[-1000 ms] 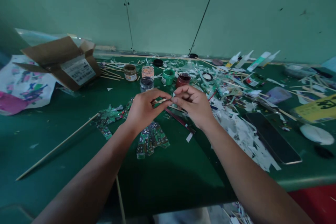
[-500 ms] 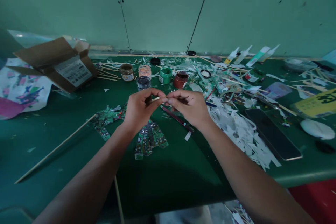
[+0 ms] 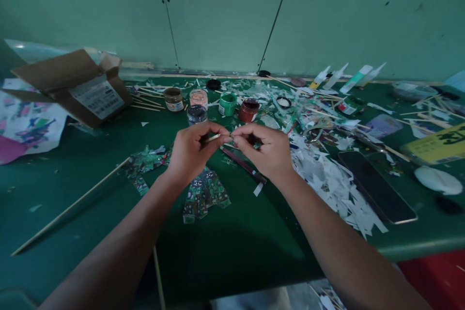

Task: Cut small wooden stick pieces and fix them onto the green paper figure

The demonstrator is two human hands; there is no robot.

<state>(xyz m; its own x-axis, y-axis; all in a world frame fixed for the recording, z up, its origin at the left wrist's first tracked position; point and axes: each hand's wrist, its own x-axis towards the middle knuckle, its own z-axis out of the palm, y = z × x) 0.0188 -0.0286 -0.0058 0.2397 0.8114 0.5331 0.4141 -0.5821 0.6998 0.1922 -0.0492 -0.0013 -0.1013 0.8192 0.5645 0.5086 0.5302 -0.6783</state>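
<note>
Over the middle of the table my left hand [image 3: 192, 150] is closed in a pinch on a thin wooden stick [image 3: 215, 137], only a short length of which shows. My right hand [image 3: 267, 150] is closed too, its thumb and forefinger pinching at the stick's tip against the left fingertips. Whatever sits between the right fingers is too small to make out. Below the left hand lie glossy green patterned pieces [image 3: 205, 193] and a second patterned piece [image 3: 143, 167]. A dark red pen-like tool [image 3: 243, 164] rests under the right hand.
Several open paint jars [image 3: 227, 104] stand behind the hands. White paper scraps [image 3: 334, 189] and a black phone [image 3: 378, 186] lie to the right. A cardboard box [image 3: 78, 87] is at left, with a long wooden stick [image 3: 70, 207] on the table [image 3: 254, 247] nearer me. Glue bottles [image 3: 356, 79] lean at the back.
Both hands keep nearly the same pinch at the stick's tip. The view has shifted slightly, so the things on the table appear a little further left.
</note>
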